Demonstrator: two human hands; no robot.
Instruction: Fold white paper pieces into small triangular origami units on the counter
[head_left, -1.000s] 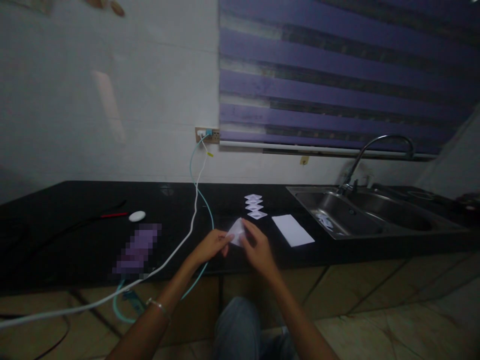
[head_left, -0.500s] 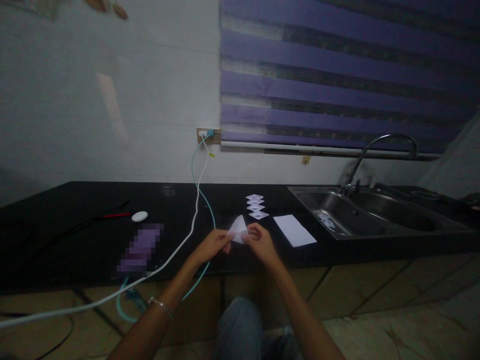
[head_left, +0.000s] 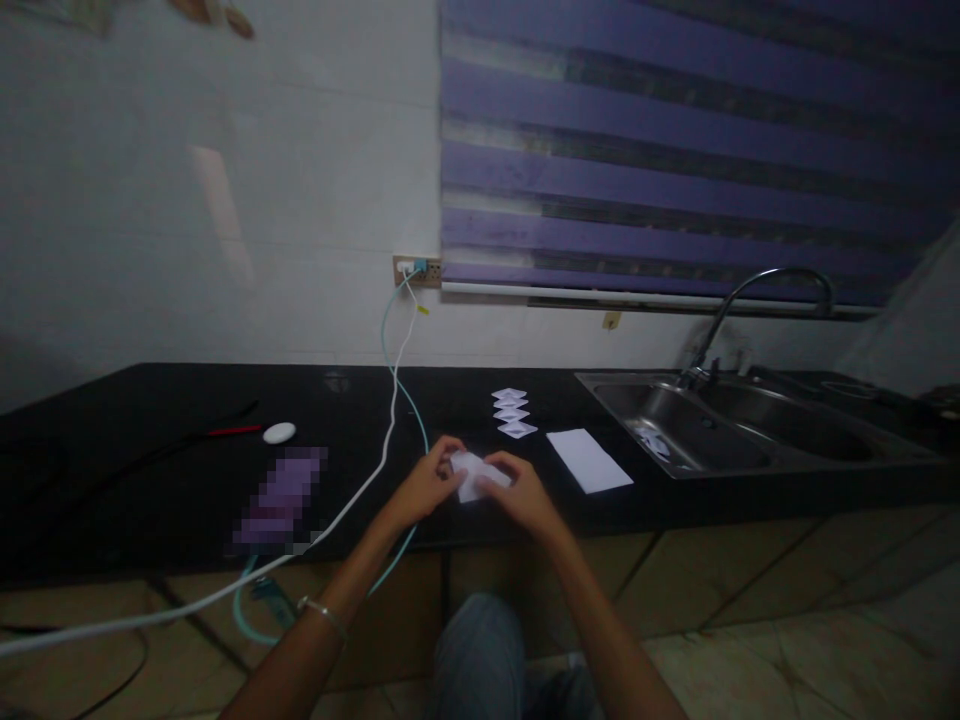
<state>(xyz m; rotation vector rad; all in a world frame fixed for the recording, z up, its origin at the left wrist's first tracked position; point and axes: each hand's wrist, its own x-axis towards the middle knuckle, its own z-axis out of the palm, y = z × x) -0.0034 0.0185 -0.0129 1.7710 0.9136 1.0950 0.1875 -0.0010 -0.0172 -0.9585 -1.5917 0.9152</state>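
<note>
1. Far left on the black counter [head_left: 172,510]: a thin red strip [head_left: 236,431], its long axis running roughly left to right, its right end close to a white oval object [head_left: 280,433]; nearer the front edge lies a pixelated purple object [head_left: 281,497], slanting from lower left to upper right.
2. Next, a white cable [head_left: 388,440] and a teal cable [head_left: 417,405] come down from the wall socket [head_left: 433,272]; they cross on the counter.
3. Left hand [head_left: 429,487]: pinching the left end of the folded white paper [head_left: 474,480], thumb on the near side, fingers at the far edge; a bracelet [head_left: 322,612] circles this wrist.
4. The folded white paper is between the two hands, over the counter's front part; its long axis runs roughly left to right, the right end dipping slightly toward the person; that end looks narrower and points right, though fingers hide part of it; I cannot tell whether it touches the counter.
5. Right hand [head_left: 525,493]: pinching the right end, thumb in front, fingers curled along the far edge; beyond it, small paper diamonds [head_left: 512,413] form a column, their points facing left and right.
6. Rightward, a white paper rectangle [head_left: 589,462] lies flat, long axis slanting from far left to near right; beside it is the steel sink [head_left: 604,394], with white scraps [head_left: 654,442] in its left basin.
</note>
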